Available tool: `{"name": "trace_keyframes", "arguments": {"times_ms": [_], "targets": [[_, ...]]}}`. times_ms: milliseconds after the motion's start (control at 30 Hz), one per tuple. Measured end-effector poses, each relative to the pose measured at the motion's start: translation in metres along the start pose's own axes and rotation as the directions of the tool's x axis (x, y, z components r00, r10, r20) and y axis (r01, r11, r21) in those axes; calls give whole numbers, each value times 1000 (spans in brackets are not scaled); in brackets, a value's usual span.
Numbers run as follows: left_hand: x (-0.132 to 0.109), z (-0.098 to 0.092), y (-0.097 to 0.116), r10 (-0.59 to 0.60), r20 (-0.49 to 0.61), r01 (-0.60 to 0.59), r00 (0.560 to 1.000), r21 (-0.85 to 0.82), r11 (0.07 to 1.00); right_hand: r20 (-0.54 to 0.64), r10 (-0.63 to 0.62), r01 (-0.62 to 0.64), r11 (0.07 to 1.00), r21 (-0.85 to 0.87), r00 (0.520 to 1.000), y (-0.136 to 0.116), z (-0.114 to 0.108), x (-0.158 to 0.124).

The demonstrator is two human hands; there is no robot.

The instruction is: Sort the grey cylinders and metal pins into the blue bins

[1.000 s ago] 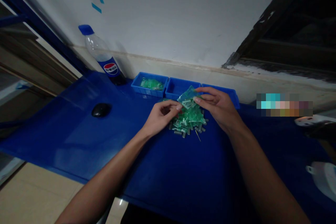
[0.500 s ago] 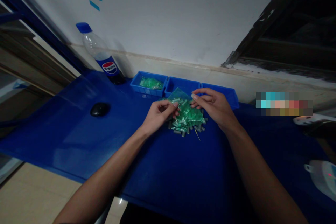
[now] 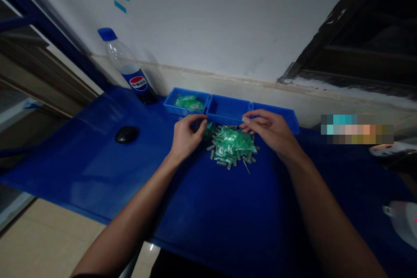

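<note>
My left hand is closed in a pinch at the left side of the pile, in front of the left tray. A small green, see-through plastic bag hangs at its fingertips, partly hidden by them. Over the right edge of the pile is my right hand, its fingers loosely bent and apart, with nothing visible in them. Between the hands lies a heap of green plastic bags on top of several short grey cylindrical pieces. A thin yellowish stick pokes out at the front.
Three blue trays stand along the wall: the left tray holds green bags; the middle tray and right tray stand beside it. A Pepsi bottle and black mouse are on the blue table. A whitish container sits far right.
My left hand has moved left and slightly up, away from the heap, with the green bag. My right hand has hardly moved. The view has shifted a little.
</note>
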State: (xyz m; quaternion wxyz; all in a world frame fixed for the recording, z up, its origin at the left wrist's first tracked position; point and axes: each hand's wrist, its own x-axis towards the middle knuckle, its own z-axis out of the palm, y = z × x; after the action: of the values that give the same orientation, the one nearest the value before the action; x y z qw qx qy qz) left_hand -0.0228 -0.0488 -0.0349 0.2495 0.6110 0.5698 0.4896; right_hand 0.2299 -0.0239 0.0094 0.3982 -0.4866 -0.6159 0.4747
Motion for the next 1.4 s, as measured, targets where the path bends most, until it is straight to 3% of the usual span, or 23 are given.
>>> {"name": "trace_keyframes", "arguments": {"times_ms": [100, 167, 333, 633, 800, 900, 1000, 1100, 1267, 1400], "targets": [[-2, -2, 0, 146, 67, -158, 987, 252, 955, -6, 3, -3, 1000, 2, 1000, -2, 0, 0], [-3, -3, -1, 160, 129, -195, 979, 334, 922, -1, -2, 2, 1000, 6, 1000, -2, 0, -1], [-4, -3, -5, 69, 205, -147, 976, 391, 909, 17, -9, 9, 1000, 2, 1000, 0, 0, -1], [-6, -3, -6, 104, 206, -182, 973, 410, 894, 24, 3, -3, 1000, -3, 1000, 1, 1, -1], [-5, -5, -4, 145, 51, -154, 988, 282, 947, 15, -9, 10, 1000, -24, 1000, 1, 4, -2], [-5, -1, 2, 92, -35, -90, 995, 58, 994, 5, -44, 44, 997, -68, 999, 0, 10, -3], [-6, 7, 8, -29, 20, 33, 999, -243, 969, 48, -61, 65, 994, -83, 997, 0, 18, -5], [-8, 13, 13, -107, 113, 145, 988, -417, 897, 155, -14, 17, 1000, -18, 988, 1, 24, -6], [-11, 16, 22, -162, 223, 257, 961, -508, 822, 161, 17, -27, 998, 60, 987, 0, 26, -7], [-13, 16, 21, -143, 262, 258, 955, -489, 833, 117, 19, -27, 997, 68, 993, 0, 27, -7]]}}
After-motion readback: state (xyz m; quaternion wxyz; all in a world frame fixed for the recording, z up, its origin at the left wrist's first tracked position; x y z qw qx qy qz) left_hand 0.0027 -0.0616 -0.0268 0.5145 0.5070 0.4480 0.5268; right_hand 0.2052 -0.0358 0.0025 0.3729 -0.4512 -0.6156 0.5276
